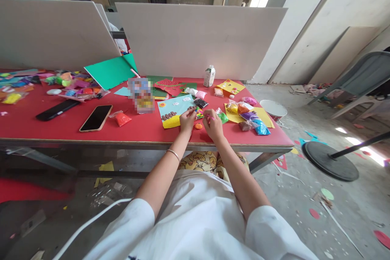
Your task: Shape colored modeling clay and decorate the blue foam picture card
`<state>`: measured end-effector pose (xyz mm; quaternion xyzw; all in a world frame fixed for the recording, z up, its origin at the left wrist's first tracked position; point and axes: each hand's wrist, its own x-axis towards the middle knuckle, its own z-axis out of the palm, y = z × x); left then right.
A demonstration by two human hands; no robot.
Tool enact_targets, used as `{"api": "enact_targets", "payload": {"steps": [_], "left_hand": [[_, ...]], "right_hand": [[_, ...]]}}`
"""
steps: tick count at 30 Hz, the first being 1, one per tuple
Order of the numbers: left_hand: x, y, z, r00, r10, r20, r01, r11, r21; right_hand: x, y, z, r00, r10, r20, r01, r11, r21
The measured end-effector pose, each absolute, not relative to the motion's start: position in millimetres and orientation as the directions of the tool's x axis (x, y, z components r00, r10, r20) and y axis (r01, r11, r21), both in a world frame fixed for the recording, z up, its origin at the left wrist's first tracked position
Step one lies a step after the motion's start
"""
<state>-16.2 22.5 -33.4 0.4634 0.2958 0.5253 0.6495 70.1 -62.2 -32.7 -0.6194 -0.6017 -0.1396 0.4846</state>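
Note:
My left hand is closed in a pinch at the right edge of a light blue picture card. A tiny bluish bit shows at its fingertips, too small to name. Beside it my right hand has its fingers curled together; specks of pink show there, and I cannot tell whether it holds anything. On the card are a sun, clouds, brown lumpy shapes and a yellow strip. Between my hands lies a small orange round piece. A colourful packet is partly hidden behind the fingers, and a green bag touches the right side.
Bags of coloured clay lie on yellow sheets at the right. A milk bottle stands near the white panel. A phone, a black case and an orange-red bag lie leftward on the red table.

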Motion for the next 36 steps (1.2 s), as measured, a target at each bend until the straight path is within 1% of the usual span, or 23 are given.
{"api": "enact_targets", "payload": {"steps": [4, 12, 20, 27, 29, 32, 33, 34, 36], "left_hand": [[-16.1, 22.6, -32.6, 0.273, 0.958, 0.092, -0.415, 0.031, 0.909], [-16.5, 22.9, -31.9, 0.289, 0.952, 0.099, -0.412, 0.031, 0.911], [-18.5, 22.2, -29.2, 0.318, 0.947, 0.051, -0.418, 0.091, 0.904], [-19.1, 21.5, -27.9, 0.330, 0.940, 0.085, -0.438, 0.073, 0.896], [-19.4, 21.1, -27.5, 0.307, 0.948, 0.084, -0.448, 0.066, 0.892], [-21.9, 20.0, -26.5, 0.262, 0.963, 0.058, -0.468, 0.075, 0.881], [-23.6, 19.4, -26.1, 0.252, 0.966, 0.049, -0.477, 0.080, 0.876], [-25.7, 18.9, -25.7, 0.246, 0.968, 0.047, -0.484, 0.081, 0.871], [-31.2, 17.8, -24.6, 0.242, 0.969, 0.056, -0.491, 0.073, 0.868]], "right_hand": [[69.8, -62.1, -32.3, 0.242, 0.613, 0.752, 0.876, 0.195, -0.441], [68.1, -63.7, -30.7, 0.266, 0.655, 0.707, 0.874, 0.146, -0.464], [67.1, -64.7, -28.5, 0.250, 0.644, 0.723, 0.876, 0.167, -0.452], [66.6, -66.8, -28.4, 0.220, 0.637, 0.738, 0.882, 0.193, -0.429], [67.2, -67.1, -29.2, 0.262, 0.609, 0.748, 0.886, 0.156, -0.437], [70.0, -65.2, -30.6, 0.393, 0.524, 0.756, 0.877, 0.034, -0.480], [71.7, -63.8, -31.6, 0.424, 0.512, 0.747, 0.872, -0.009, -0.489], [73.6, -62.1, -33.1, 0.440, 0.518, 0.733, 0.871, -0.048, -0.489], [78.0, -58.3, -38.0, 0.452, 0.564, 0.691, 0.872, -0.117, -0.475]]}}
